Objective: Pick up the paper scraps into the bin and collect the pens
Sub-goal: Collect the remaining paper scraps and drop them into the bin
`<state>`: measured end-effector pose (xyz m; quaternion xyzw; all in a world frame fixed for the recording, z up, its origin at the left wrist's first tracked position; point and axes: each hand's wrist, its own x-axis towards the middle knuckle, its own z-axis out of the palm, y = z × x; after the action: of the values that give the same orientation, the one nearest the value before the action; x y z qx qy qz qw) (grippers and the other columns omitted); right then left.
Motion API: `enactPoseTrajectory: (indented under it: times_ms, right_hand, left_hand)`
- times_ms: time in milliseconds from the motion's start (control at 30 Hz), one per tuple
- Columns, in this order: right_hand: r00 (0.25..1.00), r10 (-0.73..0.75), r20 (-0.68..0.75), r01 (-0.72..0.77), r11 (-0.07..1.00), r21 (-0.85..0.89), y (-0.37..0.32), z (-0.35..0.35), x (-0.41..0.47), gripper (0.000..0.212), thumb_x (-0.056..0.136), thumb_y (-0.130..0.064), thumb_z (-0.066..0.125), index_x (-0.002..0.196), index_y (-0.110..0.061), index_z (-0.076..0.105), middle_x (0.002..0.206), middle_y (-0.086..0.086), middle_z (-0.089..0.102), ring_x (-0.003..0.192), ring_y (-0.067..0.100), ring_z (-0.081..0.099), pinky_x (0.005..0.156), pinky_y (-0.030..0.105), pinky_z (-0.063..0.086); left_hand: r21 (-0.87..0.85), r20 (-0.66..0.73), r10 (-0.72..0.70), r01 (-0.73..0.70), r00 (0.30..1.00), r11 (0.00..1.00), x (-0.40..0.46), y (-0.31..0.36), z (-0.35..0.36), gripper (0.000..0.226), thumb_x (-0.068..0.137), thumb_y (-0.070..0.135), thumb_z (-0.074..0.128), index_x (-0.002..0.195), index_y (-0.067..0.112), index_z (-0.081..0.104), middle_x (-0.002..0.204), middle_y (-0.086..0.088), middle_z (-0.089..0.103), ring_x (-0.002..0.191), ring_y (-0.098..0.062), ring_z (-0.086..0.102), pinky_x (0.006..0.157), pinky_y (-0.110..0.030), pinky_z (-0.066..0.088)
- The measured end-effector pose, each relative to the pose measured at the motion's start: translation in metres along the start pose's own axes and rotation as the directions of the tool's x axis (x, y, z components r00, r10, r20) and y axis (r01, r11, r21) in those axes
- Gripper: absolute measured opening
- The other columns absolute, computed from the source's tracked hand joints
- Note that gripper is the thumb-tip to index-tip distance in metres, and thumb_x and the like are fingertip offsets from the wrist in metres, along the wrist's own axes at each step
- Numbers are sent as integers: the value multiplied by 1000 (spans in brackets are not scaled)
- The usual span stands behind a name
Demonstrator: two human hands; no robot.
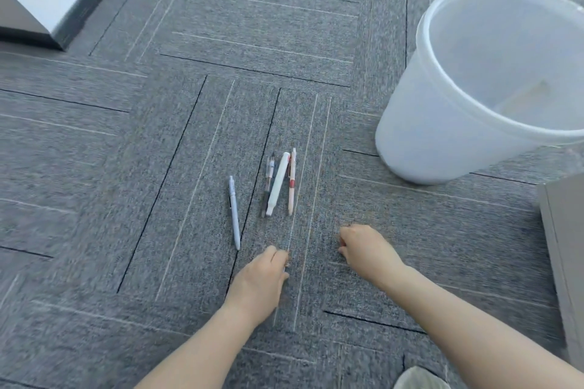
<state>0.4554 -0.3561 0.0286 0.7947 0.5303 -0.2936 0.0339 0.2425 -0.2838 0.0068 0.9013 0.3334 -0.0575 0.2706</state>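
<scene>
Several pens lie side by side on the grey carpet: a pale blue pen (234, 213) on the left, then a dark clear pen (267, 186), a thick white marker (278, 184) and a pink pen (292, 182). My left hand (262, 278) hovers just below the pens with its fingers curled under, and nothing shows in it. My right hand (363, 249) is a loose fist on the carpet to the right, apart from the pens. A translucent white bin (420, 136) stands upright at the right, with a pale paper shape (521, 95) dimly visible inside. No scraps show on the floor.
A grey cabinet or box edge (562, 262) rises at the right. A white wall corner with a dark skirting (63, 19) is at the top left. A shoe tip (420, 379) shows at the bottom edge.
</scene>
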Motion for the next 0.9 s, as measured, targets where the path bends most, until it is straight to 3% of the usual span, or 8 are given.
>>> enactPoseTrajectory:
  times_ms: [233, 333, 467, 533, 600, 700, 767, 900]
  right_hand:
    - [999, -13, 34, 10, 996, 89, -9, -6, -7, 13, 97, -14, 50, 84, -17, 51, 93, -2, 56, 88, 17, 56, 76, 28, 46]
    - [978, -72, -194, 120, 961, 250, -24, -44, -14, 15, 97, -18, 54, 82, -18, 51, 85, -8, 54, 78, 10, 53, 71, 22, 40]
    - [608, 18, -794, 367, 880, 301, -34, -147, -36, 8, 88, -10, 67, 82, -10, 61, 78, -3, 58, 68, 9, 50, 66, 14, 40]
    - [385, 128, -914, 363, 889, 278, -20, -199, -49, 6, 86, -10, 68, 83, -9, 63, 77, -2, 59, 66, 9, 49, 66, 10, 38]
    - [281, 228, -932, 278, 910, 307, 9, -232, -55, 4, 87, -14, 67, 86, -11, 65, 78, -2, 62, 64, 10, 52, 67, 18, 41]
    - [372, 412, -832, 29, 891, 454, 58, -248, -54, 13, 93, -21, 58, 94, -16, 70, 90, 2, 72, 79, 24, 64, 71, 29, 40]
    - [340, 508, -791, -34, 847, 530, 75, -247, -61, 19, 95, -21, 54, 100, -18, 72, 98, 3, 73, 82, 23, 64, 70, 26, 34]
    - [302, 487, -819, 137, 828, 543, 54, -243, -67, 18, 94, -17, 54, 98, -22, 71, 86, -6, 70, 61, 9, 60, 62, 25, 39]
  left_hand:
    - [-129, 14, -125, 126, 992, 984, 8, 4, -7, 10, 97, 22, 46, 88, 19, 48, 93, 5, 47, 74, -11, 52, 64, -18, 38]
    - [-340, -181, -244, 172, 953, 925, 31, 21, -41, 17, 94, 17, 52, 79, 21, 48, 86, 8, 50, 74, -9, 53, 64, -14, 41]
    - [-490, -538, -185, -126, 822, 862, 94, 95, -123, 10, 90, 18, 60, 81, 18, 55, 82, 5, 55, 74, -7, 53, 66, -18, 41]
    - [-488, -644, -72, -337, 761, 805, 125, 147, -163, 9, 87, 18, 63, 81, 16, 57, 78, 2, 58, 72, -13, 55, 66, -25, 44]
    - [-459, -681, 49, -478, 731, 749, 153, 196, -190, 8, 83, 15, 66, 80, 13, 60, 75, 2, 60, 69, -15, 56, 67, -27, 45]
    - [-391, -530, 250, -495, 810, 776, 193, 243, -205, 9, 85, 14, 64, 89, 8, 68, 87, -5, 69, 81, -22, 63, 74, -30, 48]
    - [-311, -431, 252, -405, 866, 860, 209, 247, -204, 18, 90, 16, 57, 101, 9, 69, 102, -9, 69, 92, -26, 63, 78, -29, 46]
    - [-345, -670, 107, -436, 734, 831, 196, 206, -210, 18, 93, 15, 53, 97, 11, 69, 92, -2, 66, 75, -14, 58, 67, -24, 44]
